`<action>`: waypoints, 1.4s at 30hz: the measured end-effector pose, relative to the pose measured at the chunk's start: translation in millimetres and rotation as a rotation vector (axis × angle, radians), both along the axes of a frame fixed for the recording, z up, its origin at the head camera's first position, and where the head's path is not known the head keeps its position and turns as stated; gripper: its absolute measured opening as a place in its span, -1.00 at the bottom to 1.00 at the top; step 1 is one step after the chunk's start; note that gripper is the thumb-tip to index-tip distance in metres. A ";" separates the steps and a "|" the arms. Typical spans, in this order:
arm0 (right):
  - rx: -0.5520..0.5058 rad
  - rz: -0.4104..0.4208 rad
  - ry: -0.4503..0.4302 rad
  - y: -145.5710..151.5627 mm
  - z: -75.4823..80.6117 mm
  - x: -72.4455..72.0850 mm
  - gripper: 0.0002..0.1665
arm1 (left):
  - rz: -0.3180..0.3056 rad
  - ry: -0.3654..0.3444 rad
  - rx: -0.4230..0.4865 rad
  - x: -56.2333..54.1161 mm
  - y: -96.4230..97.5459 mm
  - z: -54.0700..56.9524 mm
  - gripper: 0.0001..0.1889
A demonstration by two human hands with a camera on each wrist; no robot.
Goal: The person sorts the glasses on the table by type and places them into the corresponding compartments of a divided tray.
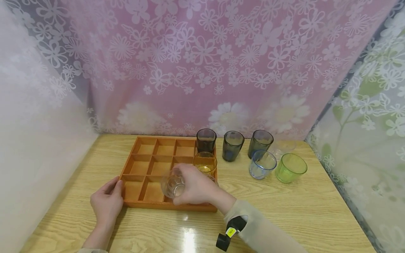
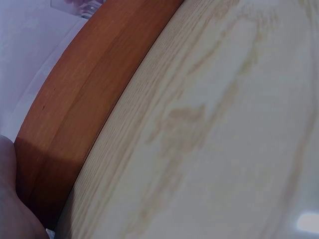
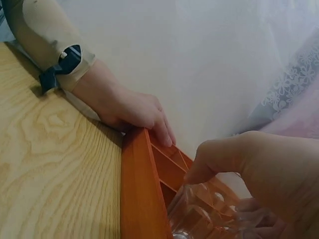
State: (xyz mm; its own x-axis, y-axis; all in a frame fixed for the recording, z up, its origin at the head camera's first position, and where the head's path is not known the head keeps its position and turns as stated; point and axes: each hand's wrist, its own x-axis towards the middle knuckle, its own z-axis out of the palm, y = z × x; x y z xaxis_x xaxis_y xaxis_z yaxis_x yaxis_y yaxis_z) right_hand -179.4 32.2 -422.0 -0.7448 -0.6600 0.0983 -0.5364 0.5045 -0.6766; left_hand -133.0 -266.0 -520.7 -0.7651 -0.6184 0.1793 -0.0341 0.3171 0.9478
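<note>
A shallow wooden tray divided into square compartments [image 1: 174, 206] lies on the table. At its front left corner my left hand [image 1: 107, 201] grips the side wall; the right wrist view shows those fingers [image 3: 162, 130] bent over the edge. My right hand [image 1: 197, 186] holds a clear faceted glass [image 1: 172, 188], tilted, over the front row of compartments. That glass [image 3: 192, 216] also shows between thumb and fingers in the right wrist view. A dark grey glass [image 1: 206, 142] stands in the back right compartment, and an amber glass [image 1: 205, 163] is in front of it, partly behind the right hand.
Right of the tray stand two more dark grey glasses [image 1: 233, 147] [image 1: 260, 144], a blue-rimmed clear glass [image 1: 262, 167] and a green glass [image 1: 290, 170]. A faint clear glass [image 1: 280, 151] is behind these. Flowered curtain [image 1: 202, 70] borders the table's back.
</note>
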 end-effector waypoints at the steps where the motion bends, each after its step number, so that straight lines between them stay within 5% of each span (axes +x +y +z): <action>1: 0.010 0.012 0.014 -0.4 0.0 -1.0 -0.06 | 0.000 -0.003 -0.001 0.2 0.1 0.2 -0.72; 4: 0.030 0.030 0.027 -0.5 -0.2 -3.5 -0.12 | 0.000 -0.004 -0.006 0.6 0.3 0.6 -0.72; 16: 0.100 -0.004 -0.044 11.2 3.0 -6.1 0.18 | 0.000 0.005 -0.033 -0.7 2.5 1.2 -0.72; 35: -0.249 -0.055 -0.167 66.2 9.1 11.2 0.04 | 0.010 -0.007 -0.031 -0.4 1.9 -1.0 -0.73; 42: -0.358 -0.091 -0.061 98.7 9.8 19.2 -0.12 | 0.014 0.004 -0.030 -2.0 3.6 -1.8 -0.73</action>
